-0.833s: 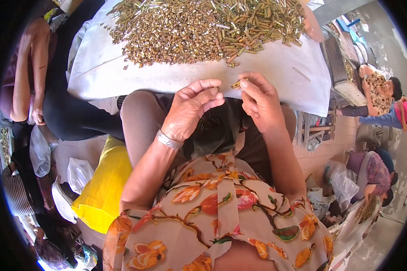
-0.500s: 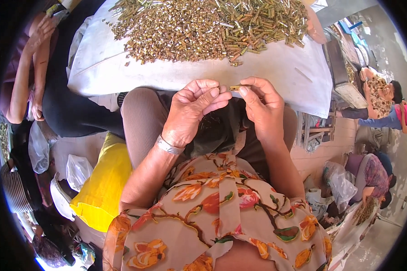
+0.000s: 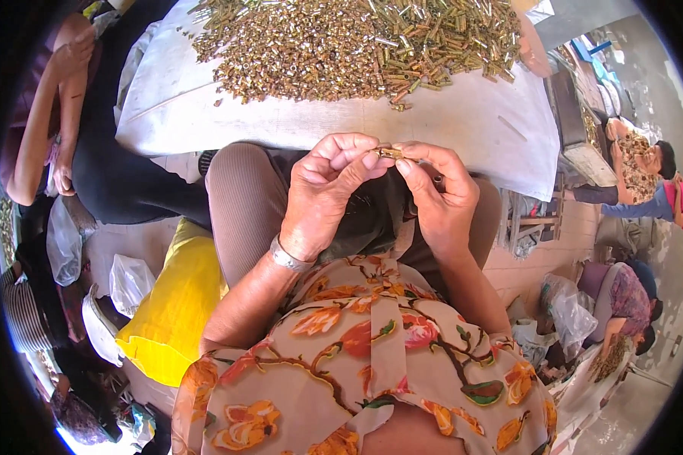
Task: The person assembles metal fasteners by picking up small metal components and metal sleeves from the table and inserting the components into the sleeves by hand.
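Observation:
Above my lap, just off the near edge of the white-covered table [image 3: 243, 121], my two hands meet at their fingertips. My right hand [image 3: 442, 203] pinches a small brass tube [image 3: 389, 153] between thumb and forefinger. At the tube's other end, the thumb and fingers of my left hand [image 3: 319, 189] close on a tiny brass fitting, mostly hidden by the fingertips. Another small ring-shaped piece [image 3: 438, 180] seems tucked in my right fingers. Beyond them lies a heap of short brass fittings [image 3: 296, 57], with longer brass tubes [image 3: 448, 45] heaped on its right side.
A yellow sack [image 3: 171, 311] stands on the floor at my left, beside a clear plastic bag [image 3: 130, 284]. Another person's arm [image 3: 30, 152] and dark-clad leg [image 3: 129, 182] are close on the left. On the right are a wooden rack [image 3: 535, 224] and other people at work.
My hands have come together, so the gap between the brass tube and my left fingertips has closed. The heaps look unchanged.

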The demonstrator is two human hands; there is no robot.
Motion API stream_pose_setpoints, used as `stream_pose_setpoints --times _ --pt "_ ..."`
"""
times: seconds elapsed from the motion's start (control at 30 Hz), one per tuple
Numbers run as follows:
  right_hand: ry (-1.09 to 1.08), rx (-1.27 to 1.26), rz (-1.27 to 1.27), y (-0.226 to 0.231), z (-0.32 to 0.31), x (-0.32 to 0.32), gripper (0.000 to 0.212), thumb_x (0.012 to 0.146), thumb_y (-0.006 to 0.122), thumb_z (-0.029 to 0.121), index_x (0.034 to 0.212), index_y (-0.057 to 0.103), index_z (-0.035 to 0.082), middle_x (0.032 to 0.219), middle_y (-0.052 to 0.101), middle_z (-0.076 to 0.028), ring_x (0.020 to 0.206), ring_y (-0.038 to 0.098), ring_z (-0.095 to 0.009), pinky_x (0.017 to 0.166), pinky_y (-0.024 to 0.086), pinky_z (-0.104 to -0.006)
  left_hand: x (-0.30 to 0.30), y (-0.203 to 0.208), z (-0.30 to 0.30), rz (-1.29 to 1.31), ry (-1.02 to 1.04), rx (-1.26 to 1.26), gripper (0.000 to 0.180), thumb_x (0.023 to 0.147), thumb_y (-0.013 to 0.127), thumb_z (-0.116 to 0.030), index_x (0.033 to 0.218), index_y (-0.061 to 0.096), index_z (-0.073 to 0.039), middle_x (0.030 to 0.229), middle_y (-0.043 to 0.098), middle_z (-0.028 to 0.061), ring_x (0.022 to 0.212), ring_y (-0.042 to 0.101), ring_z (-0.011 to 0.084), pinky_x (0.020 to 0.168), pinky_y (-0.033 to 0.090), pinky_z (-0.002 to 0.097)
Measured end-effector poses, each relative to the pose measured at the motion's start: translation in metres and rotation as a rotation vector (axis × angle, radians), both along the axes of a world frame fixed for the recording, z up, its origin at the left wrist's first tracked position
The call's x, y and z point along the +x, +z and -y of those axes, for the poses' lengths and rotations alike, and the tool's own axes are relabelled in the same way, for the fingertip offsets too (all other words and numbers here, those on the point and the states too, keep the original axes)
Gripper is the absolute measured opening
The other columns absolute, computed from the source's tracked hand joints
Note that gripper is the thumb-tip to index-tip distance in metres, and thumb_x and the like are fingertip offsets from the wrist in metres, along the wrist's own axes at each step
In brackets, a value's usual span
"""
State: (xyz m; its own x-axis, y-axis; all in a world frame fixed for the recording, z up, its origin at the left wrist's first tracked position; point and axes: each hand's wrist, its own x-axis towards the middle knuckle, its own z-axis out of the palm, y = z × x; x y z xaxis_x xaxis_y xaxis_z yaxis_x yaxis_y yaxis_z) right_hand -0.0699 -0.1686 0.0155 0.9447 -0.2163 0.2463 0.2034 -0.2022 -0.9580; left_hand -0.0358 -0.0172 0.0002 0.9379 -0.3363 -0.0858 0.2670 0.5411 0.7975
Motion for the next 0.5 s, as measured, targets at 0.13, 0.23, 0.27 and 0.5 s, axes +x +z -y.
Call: stream_pose_setpoints --times 0.13,0.23,0.27,0.5 --pt "0.018 -0.008 0.099 -0.0044 0.0001 0.0017 0.012 0.088 0.063 0.0 0.1 0.063 0.001 0.096 0.069 -0.004 0.07 0.053 -0.003 0.062 0.044 -0.0176 -0.0008 -0.0005 0.0009 0.029 0.022 0.011 0.017 0.093 0.058 -0.006 0.107 0.057 0.001 0.103 0.065 0.0098 0.092 0.066 0.0165 0.088 0.053 0.0296" --pt "0.048 -0.021 0.103 -0.0056 0.0032 0.0003 0.013 0.088 0.062 -0.001 0.101 0.062 -0.001 0.101 0.068 -0.008 0.08 0.058 -0.006 0.07 0.046 -0.0196 -0.0013 -0.0021 0.0012 0.117 0.046 0.035 0.016 0.092 0.058 -0.005 0.107 0.057 0.002 0.102 0.066 0.0098 0.091 0.066 0.0163 0.087 0.053 0.0288" --pt "0.069 -0.03 0.083 -0.0057 0.004 -0.0007 0.015 0.088 0.061 -0.002 0.102 0.061 -0.002 0.104 0.066 -0.011 0.089 0.061 -0.01 0.077 0.048 -0.0216 -0.0017 -0.0009 0.001 0.112 0.044 0.036 0.016 0.092 0.058 -0.002 0.107 0.056 0.003 0.102 0.065 0.0101 0.093 0.065 0.0156 0.087 0.052 0.0276" --pt "0.064 -0.022 0.084 -0.004 0.0015 -0.0013 0.014 0.088 0.061 -0.003 0.102 0.06 -0.003 0.104 0.066 -0.013 0.093 0.062 -0.013 0.081 0.049 -0.024 -0.003 0.0009 0.002 0.055 0.062 -0.015 0.015 0.092 0.057 0.0 0.106 0.056 0.003 0.102 0.065 0.0102 0.095 0.064 0.0149 0.087 0.052 0.0262"
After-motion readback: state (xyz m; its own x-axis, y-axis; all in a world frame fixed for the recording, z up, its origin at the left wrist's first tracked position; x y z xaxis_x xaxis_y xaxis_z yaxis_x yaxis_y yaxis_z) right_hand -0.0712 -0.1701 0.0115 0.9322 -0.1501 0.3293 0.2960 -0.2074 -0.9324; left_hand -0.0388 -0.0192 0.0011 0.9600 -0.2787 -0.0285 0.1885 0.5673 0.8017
